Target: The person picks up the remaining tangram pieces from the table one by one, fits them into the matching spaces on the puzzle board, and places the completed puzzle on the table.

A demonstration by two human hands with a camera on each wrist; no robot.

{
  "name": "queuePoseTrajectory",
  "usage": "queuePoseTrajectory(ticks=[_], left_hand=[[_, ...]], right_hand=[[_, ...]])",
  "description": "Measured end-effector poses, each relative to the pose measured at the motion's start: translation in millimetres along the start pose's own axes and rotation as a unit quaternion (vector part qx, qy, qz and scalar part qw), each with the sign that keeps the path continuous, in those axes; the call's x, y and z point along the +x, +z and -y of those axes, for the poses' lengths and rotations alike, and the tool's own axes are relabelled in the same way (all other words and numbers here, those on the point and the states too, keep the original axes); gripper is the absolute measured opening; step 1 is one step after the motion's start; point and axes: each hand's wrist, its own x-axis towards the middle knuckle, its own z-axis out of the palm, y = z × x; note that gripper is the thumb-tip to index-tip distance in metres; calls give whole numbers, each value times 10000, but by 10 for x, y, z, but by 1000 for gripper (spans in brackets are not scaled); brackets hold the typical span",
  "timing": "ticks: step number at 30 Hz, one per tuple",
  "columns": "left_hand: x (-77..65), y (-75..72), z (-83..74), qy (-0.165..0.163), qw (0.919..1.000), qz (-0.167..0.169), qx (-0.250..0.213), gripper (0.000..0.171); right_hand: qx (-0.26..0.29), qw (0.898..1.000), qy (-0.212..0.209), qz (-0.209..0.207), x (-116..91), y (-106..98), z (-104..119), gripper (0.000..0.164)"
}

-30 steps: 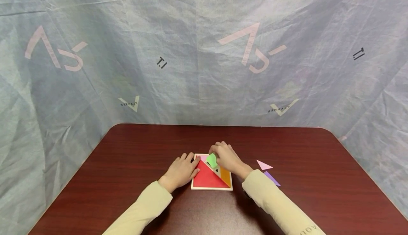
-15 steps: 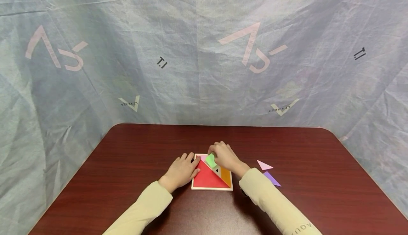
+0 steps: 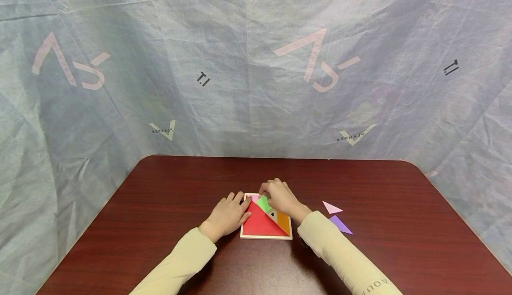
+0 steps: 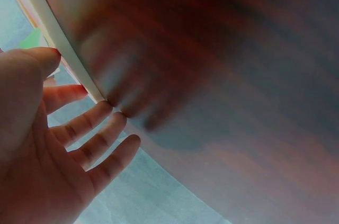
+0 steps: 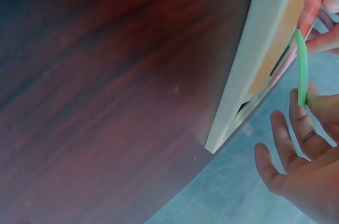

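Observation:
In the head view a square tangram tray (image 3: 266,237) with a pale rim lies mid-table. A large red triangle (image 3: 259,225) fills its lower left; an orange triangle (image 3: 283,224) sits at its right, and a pink piece (image 3: 254,197) shows at the top left. My right hand (image 3: 280,197) pinches a green tangram piece (image 3: 263,203) between thumb and finger over the upper part of the tray. The right wrist view has this green piece (image 5: 302,70) tilted up from the tray. My left hand (image 3: 227,216), fingers extended, touches the tray's left edge.
To the right of the tray lie a pink triangle (image 3: 331,207) and a purple triangle (image 3: 341,225) on the dark red-brown table (image 3: 180,188). A grey cloth (image 3: 248,86) hangs behind the table's far edge.
My right hand has shifted slightly left with the green piece, which now sits lower against the red triangle's slanted edge. The left hand and tray have stayed put.

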Motion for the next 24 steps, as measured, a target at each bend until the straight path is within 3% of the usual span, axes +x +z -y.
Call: queuePoseTrajectory(ticks=[9, 24], left_hand=[[1, -3, 0, -10, 10000, 56, 10, 42], [-1, 0, 1, -6, 10000, -26, -26, 41]], right_hand=[[-370, 9992, 35, -175, 12, 60, 1, 13], [-628, 9979, 171, -76, 37, 95, 2, 9]])
